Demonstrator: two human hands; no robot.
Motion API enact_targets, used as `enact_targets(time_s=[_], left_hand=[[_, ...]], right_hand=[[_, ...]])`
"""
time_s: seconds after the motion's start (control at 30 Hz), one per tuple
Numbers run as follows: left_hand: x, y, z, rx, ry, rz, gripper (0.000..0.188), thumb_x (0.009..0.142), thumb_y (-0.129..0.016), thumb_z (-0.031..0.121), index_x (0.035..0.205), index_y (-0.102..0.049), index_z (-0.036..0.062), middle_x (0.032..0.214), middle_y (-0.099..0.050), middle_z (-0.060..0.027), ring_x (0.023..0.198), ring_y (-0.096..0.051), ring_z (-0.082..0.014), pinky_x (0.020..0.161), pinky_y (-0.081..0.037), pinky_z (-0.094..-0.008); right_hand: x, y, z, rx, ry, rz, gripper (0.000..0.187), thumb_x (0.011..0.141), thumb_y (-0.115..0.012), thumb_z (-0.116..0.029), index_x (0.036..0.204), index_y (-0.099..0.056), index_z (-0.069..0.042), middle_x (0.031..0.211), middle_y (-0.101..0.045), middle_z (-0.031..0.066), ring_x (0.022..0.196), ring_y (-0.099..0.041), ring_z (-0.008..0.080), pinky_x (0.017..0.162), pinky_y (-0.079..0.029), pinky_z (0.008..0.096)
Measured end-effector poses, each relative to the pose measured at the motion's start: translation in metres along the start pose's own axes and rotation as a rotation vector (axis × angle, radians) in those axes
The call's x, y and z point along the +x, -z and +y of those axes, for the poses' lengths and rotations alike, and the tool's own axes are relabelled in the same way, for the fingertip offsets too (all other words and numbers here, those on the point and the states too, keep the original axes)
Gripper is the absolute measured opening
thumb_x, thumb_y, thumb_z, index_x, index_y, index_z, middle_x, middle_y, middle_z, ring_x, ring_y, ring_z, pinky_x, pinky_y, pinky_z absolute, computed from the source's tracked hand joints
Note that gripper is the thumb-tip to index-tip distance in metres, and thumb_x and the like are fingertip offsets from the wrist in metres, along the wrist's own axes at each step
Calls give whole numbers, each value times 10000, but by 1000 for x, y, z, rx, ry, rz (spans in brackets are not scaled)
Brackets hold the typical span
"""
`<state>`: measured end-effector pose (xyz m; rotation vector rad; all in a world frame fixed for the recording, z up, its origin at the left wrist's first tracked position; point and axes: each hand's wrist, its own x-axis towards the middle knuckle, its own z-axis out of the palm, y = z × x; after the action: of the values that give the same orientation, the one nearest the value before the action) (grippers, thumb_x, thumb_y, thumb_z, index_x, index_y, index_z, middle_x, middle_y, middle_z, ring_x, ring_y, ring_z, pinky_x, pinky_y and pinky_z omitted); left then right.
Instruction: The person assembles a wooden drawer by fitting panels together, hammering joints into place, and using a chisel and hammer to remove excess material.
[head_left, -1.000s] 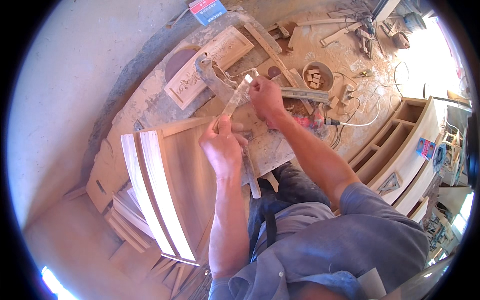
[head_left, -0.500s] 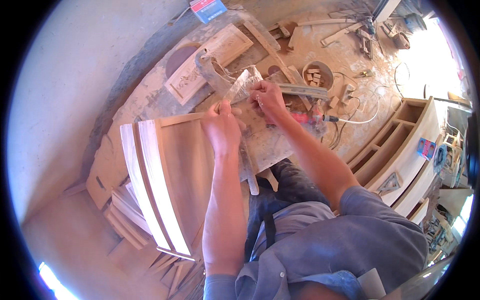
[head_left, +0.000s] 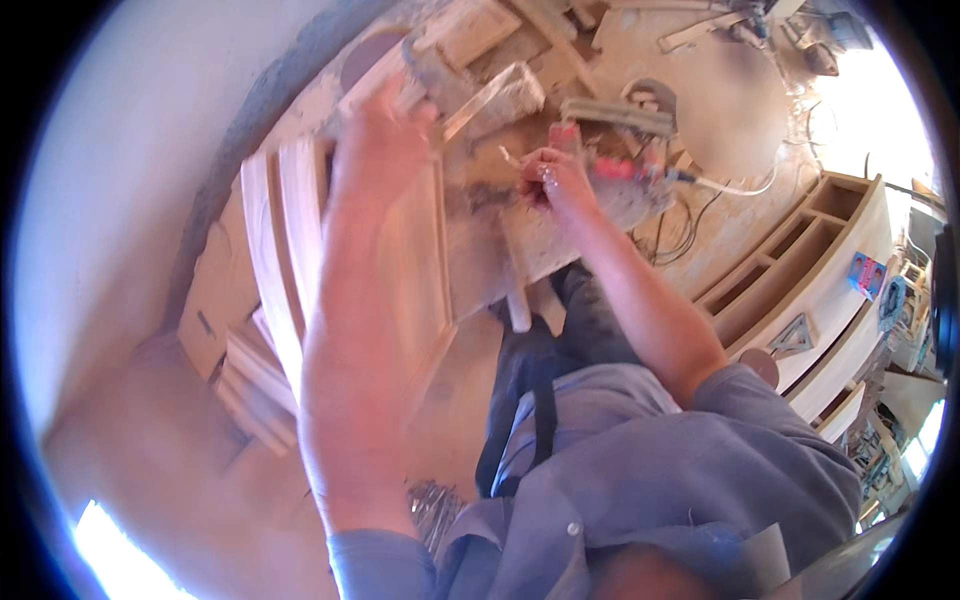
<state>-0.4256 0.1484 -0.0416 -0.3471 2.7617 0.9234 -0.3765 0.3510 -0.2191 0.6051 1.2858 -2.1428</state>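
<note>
My left hand (head_left: 385,145) is smeared by motion over the far end of a pale wooden furniture piece (head_left: 415,235) with two long light strips along its left side; its fingers cannot be made out. To the right, my right hand (head_left: 558,180) is closed in a pinch on a small pale sliver (head_left: 509,156) that sticks out toward the left. White residue marks its fingers. Just beyond the hands, a crumpled whitish bag (head_left: 522,92) lies on the dusty workbench (head_left: 480,260), with a thin flat wooden stick (head_left: 470,115) against it.
A red power tool (head_left: 620,168) with a pale cord lies right of my right hand. Slatted wooden frames (head_left: 780,260) stand at the right. Wooden boards (head_left: 255,385) are stacked at the lower left. A plain wall (head_left: 130,180) rises on the left.
My left hand has moved left and away from the right hand, over the wooden piece. My right hand has shifted slightly right, away from the whitish bag. The view has shifted too.
</note>
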Motion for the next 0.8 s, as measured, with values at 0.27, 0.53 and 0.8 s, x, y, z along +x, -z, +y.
enact_targets(time_s=[0.27,0.53,0.8], left_hand=[[-81,92,-35,435,-629,359,533,923,-718,313,1349,-599,15,1274,-641,-161,1233,-549,-320,1048,-451,-431],[-80,91,-84,359,-497,308,743,962,-499,629,1462,-526,81,1582,-382,-185,1483,-266,-381,1212,-241,-466],[-75,85,-94,385,-552,391,752,935,-516,669,1468,-533,139,1579,-382,-191,1478,-274,-395,1209,-254,-479]], right_hand=[[-42,-56,140,-595,89,146,129,823,-629,-132,830,-696,-23,720,-695,148,611,-675,262,584,-522,383],[-35,-111,197,-877,217,371,209,752,-638,-185,832,-724,-12,856,-694,257,847,-703,407,764,-548,476],[-35,-128,184,-1047,177,355,219,720,-609,-122,858,-733,-5,908,-690,293,891,-687,457,822,-554,499]])
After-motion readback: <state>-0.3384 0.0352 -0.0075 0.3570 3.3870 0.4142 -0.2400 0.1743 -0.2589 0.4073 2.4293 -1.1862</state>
